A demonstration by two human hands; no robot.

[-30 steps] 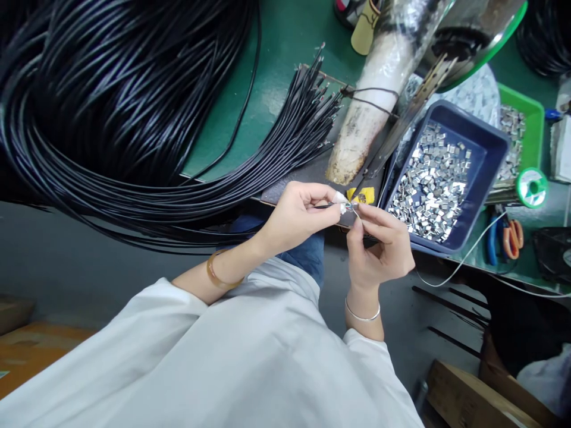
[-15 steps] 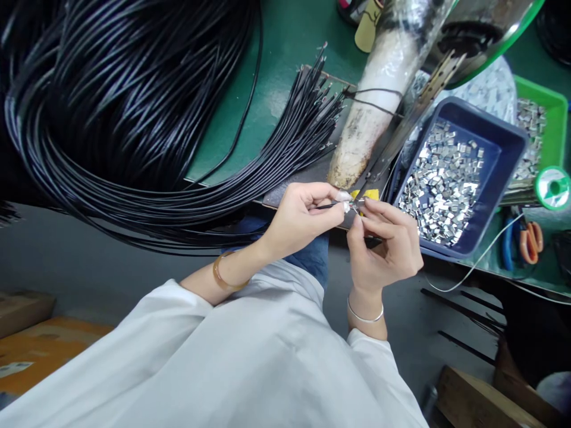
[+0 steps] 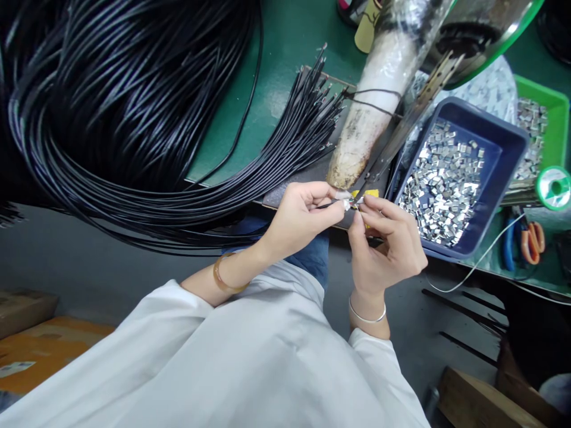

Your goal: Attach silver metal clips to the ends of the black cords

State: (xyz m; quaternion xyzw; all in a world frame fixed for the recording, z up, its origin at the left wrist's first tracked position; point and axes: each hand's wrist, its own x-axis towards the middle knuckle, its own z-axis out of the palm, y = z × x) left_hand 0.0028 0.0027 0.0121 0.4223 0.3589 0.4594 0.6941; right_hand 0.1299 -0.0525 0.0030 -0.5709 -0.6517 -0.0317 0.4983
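My left hand [image 3: 300, 215] pinches a black cable [image 3: 325, 206] near its end, between thumb and index finger, with white wrapping on both fingertips. Thin wire ends and a bright tip show just beyond those fingers. Close on the right, my right hand [image 3: 387, 241] is closed in a pinch on a small silvery piece [image 3: 361, 200], mostly hidden by the fingertips; its kind is too small to tell. A yellow pad [image 3: 371, 194] lies just behind the fingertips. Beyond the hands, the white wrapped rod [image 3: 368, 122] slants down to the work spot beside a thin metal bar [image 3: 397, 139].
Many black cables [image 3: 214, 202] sweep in from the left, their stripped ends on a dark board. A blue bin [image 3: 499, 139] of small metal parts [image 3: 441, 190] stands on the right, near a green bin [image 3: 555, 113], a solder spool [image 3: 553, 188] and orange-handled pliers [image 3: 530, 242].
My right hand has shifted slightly right, and its fingertips have parted a little from the wire ends. My left hand stays almost where it was.
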